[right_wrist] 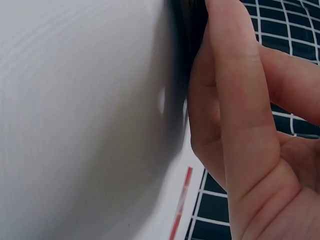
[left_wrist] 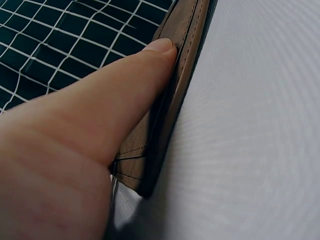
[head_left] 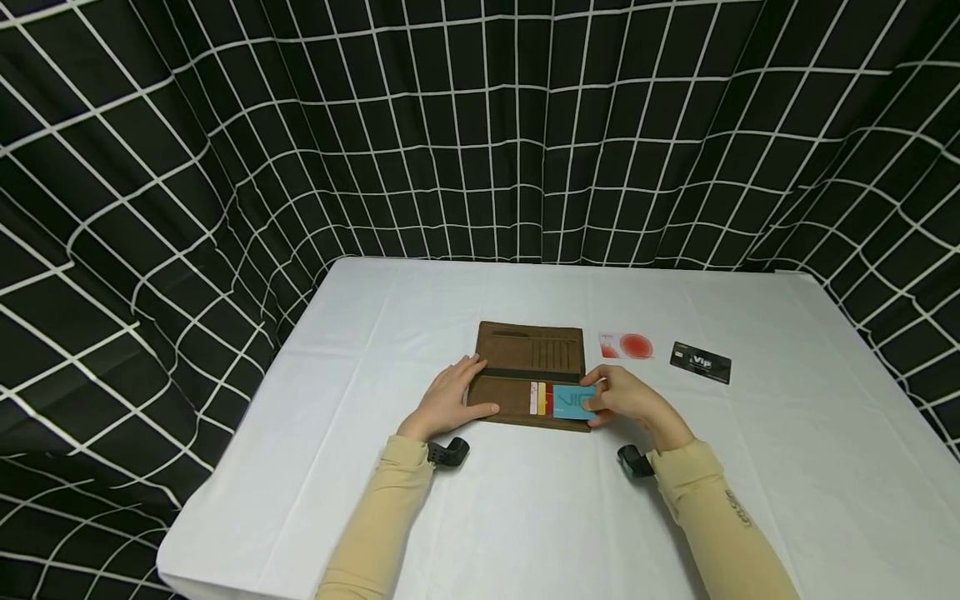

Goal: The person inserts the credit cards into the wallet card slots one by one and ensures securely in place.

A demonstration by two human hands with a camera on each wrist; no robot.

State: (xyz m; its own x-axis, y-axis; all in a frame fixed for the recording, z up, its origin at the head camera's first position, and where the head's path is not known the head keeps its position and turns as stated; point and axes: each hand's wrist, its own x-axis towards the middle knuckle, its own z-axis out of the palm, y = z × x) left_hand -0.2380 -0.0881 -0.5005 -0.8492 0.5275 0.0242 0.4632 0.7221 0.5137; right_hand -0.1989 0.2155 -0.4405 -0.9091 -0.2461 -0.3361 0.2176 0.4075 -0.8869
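A brown wallet (head_left: 510, 397) lies unfolded on the white table, with card slots in its far half. In its near half, the edges of several white, yellow and red cards (head_left: 541, 399) show beside a blue card (head_left: 567, 402). My right hand (head_left: 633, 400) pinches the blue card at its right end, thumb on top. Along the wallet's left side rests my left hand (head_left: 446, 397), fingers extended. The left wrist view shows its thumb (left_wrist: 125, 80) pressing on the wallet's near edge. In the right wrist view the fingers (right_wrist: 245, 95) hide the card.
Right of the wallet lies a white card with a red circle (head_left: 635, 346). Farther right is a black card (head_left: 701, 362) marked Vip. A black curtain with a white grid (head_left: 510, 167) surrounds the back and sides of the table (head_left: 360, 333).
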